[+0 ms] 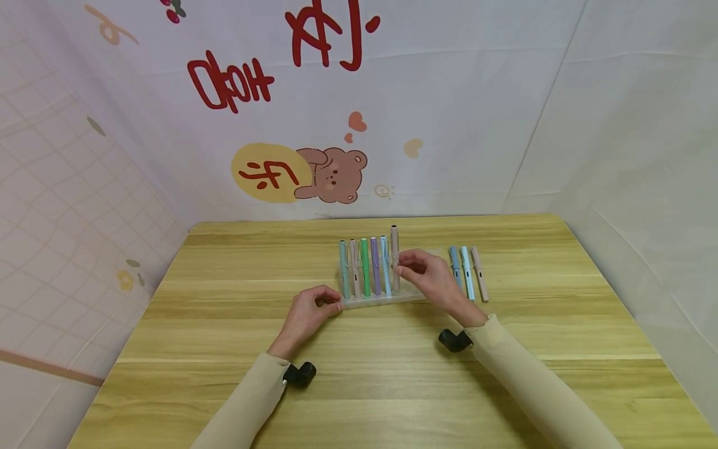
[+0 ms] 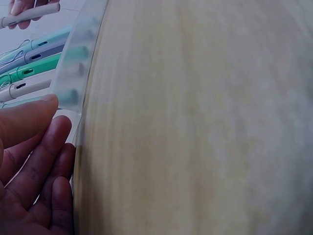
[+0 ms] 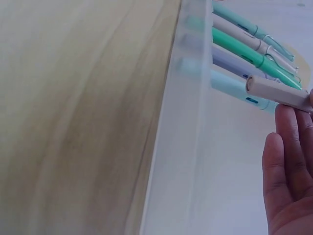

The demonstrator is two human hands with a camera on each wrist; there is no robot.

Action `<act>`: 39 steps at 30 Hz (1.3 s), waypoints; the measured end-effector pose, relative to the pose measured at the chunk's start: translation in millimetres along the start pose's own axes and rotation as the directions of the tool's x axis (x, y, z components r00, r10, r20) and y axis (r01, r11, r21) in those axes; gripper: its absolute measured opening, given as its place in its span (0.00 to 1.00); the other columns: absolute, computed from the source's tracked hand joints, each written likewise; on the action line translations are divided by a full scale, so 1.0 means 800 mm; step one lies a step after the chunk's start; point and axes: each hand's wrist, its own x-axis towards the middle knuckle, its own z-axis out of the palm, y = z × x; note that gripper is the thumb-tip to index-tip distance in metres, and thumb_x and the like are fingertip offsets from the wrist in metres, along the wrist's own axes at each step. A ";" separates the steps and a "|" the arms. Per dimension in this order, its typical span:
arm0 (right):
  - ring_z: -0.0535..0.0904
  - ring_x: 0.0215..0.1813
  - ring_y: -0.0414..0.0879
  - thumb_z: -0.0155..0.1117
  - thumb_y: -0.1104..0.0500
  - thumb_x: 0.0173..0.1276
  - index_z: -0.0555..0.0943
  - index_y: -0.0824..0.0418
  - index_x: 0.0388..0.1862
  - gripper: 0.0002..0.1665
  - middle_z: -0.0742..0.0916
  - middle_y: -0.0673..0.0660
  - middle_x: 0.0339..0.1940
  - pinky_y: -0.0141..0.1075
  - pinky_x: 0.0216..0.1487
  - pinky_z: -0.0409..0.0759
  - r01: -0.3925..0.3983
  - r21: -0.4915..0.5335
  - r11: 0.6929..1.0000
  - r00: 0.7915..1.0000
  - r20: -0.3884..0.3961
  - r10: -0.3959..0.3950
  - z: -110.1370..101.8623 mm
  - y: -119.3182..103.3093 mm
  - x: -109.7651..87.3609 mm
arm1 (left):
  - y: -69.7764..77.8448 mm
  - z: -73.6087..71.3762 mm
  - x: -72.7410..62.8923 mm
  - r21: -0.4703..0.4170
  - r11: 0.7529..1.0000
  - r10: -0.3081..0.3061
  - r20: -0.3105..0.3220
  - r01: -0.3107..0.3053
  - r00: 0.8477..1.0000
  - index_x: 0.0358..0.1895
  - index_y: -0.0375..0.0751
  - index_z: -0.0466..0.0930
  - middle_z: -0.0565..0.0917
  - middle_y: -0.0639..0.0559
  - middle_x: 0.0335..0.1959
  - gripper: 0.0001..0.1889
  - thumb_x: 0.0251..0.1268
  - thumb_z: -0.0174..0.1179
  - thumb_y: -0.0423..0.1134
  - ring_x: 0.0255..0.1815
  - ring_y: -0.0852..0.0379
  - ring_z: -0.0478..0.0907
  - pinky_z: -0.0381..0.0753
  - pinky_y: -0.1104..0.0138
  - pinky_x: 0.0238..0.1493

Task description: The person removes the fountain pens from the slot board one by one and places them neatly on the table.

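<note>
A frosted, see-through pen stand [image 1: 384,301] holds a row of upright pens: teal, pinkish-beige, green [image 1: 366,268], purple and light blue. At its left end my left hand [image 1: 307,310] grips the corner, thumb in front and fingers curled beside it. My right hand [image 1: 429,277] pinches a taupe pen [image 1: 395,240] upright, just right of the light blue pen [image 1: 384,265]. The taupe pen stands higher than the others. Its blunt lower end [image 3: 257,85] shows apart from the stand's front strip [image 3: 188,147] in the right wrist view.
To the right of the stand, a blue pen [image 1: 455,265], a light blue pen [image 1: 468,274] and a pinkish-beige pen [image 1: 480,274] lie side by side on the wooden table [image 1: 370,386]. A printed white cloth wall [image 1: 460,93] rises behind the table.
</note>
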 end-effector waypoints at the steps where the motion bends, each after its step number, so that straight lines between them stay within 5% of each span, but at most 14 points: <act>1: 0.86 0.50 0.50 0.68 0.55 0.76 0.83 0.63 0.57 0.17 0.90 0.57 0.49 0.43 0.53 0.83 0.005 0.006 1.000 1.000 -0.006 -0.005 -0.001 -0.001 -0.001 | 0.000 0.000 0.000 -0.001 1.000 0.003 0.000 -0.003 1.000 0.41 0.45 0.90 0.88 0.57 0.38 0.04 0.65 0.72 0.36 0.42 0.57 0.81 0.77 0.57 0.52; 8: 0.86 0.48 0.50 0.68 0.58 0.75 0.83 0.65 0.56 0.16 0.89 0.59 0.47 0.32 0.49 0.82 0.042 0.058 0.997 0.999 -0.034 -0.040 -0.009 -0.009 -0.008 | -0.001 0.000 0.001 -0.009 1.000 0.012 -0.002 -0.012 1.000 0.41 0.45 0.89 0.88 0.57 0.37 0.04 0.65 0.72 0.35 0.41 0.57 0.81 0.77 0.57 0.51; 39: 0.84 0.44 0.41 0.70 0.59 0.74 0.82 0.66 0.51 0.13 0.87 0.60 0.43 0.27 0.47 0.81 0.047 0.027 0.999 0.987 -0.155 -0.043 -0.060 -0.011 -0.047 | 0.000 0.000 0.000 -0.010 1.000 0.010 0.003 -0.010 1.000 0.42 0.44 0.89 0.88 0.56 0.37 0.05 0.65 0.72 0.35 0.39 0.58 0.80 0.77 0.59 0.48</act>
